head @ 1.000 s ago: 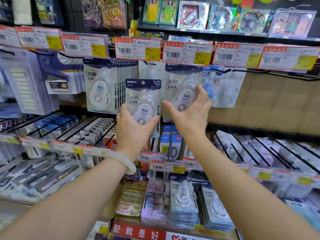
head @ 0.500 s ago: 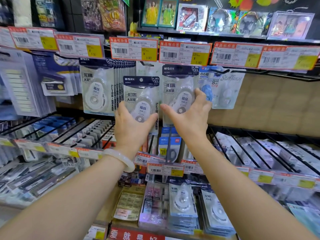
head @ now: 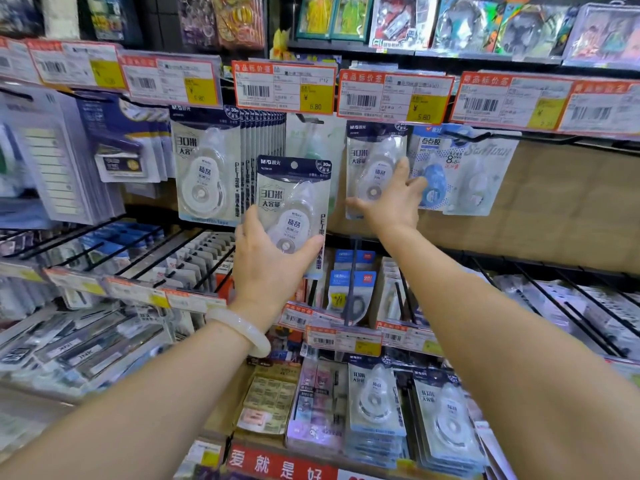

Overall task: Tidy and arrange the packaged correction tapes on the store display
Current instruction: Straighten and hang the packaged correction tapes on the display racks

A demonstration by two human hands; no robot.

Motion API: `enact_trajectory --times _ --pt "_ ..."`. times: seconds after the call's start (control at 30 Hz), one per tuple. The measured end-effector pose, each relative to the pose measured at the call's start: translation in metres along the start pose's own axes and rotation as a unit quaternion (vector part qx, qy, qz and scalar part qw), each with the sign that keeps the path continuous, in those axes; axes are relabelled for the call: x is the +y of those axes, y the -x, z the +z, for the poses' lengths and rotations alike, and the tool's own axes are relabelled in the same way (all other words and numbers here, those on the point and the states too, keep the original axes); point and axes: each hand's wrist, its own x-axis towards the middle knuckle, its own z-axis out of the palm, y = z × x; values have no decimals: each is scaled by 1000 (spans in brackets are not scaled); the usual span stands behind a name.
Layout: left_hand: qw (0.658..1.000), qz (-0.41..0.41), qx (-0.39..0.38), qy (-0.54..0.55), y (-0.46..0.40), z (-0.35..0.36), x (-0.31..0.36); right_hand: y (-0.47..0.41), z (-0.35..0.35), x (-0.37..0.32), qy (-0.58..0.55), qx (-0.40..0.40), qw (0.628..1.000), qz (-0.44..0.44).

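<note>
bright, even store light | glare on plastic packs | edges blurred, wide-angle bowed

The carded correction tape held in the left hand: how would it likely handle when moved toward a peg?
The correction tape pack is a flat card with a clear blister, so probably light and fairly stiff. The left hand grips only its lower end and it stands upright without drooping. The glossy plastic may be somewhat slippery.
</note>
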Motion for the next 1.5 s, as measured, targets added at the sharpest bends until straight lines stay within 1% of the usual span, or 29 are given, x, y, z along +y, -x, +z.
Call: enact_trajectory --times 0.13,0.2,0.27,0.33,0.43,0.53,0.63,0.7,0.83,0.93,1.03,1.1,1.23,1.3,1.5 --pt "1000 -5 -10 -4 0 -4 -4 -6 9 3 21 -26 999 14" --pt "1000 -4 -12 -9 -1 -4 -6 0 10 2 8 -33 999 26" --pt "1000 1 -15 -5 -1 -3 -7 11 7 -1 -36 -28 999 26" --pt "999 5 -32 6 0 -2 -4 26 3 -1 -109 -33 993 6" --pt "998 14 -63 13 4 2 -2 53 -6 2 -198 -49 979 -11" --pt "997 23 -73 31 9 7 -1 77 -17 7 -262 -74 962 -1" --pt "995 18 -95 35 13 11 3 97 -23 14 -279 -139 950 -4" --pt "994 27 -101 43 17 13 6 105 -25 19 -271 -156 950 -6" --pt "990 41 -128 51 24 17 10 115 -29 20 -280 -130 951 23" --pt "981 67 -161 84 30 17 12 117 -35 21 -280 -99 954 34" --pt "968 98 -210 100 28 15 14 113 -43 23 -271 -65 960 23" --pt "963 109 -223 106 21 15 17 109 -50 20 -273 -45 961 11" --pt "964 113 -211 120 8 13 30 94 -58 14 -286 -8 958 -13" --pt "965 121 -201 117 1 12 37 86 -59 11 -288 -5 957 -29" --pt "968 137 -186 99 -10 15 43 75 -63 6 -297 8 954 -33"
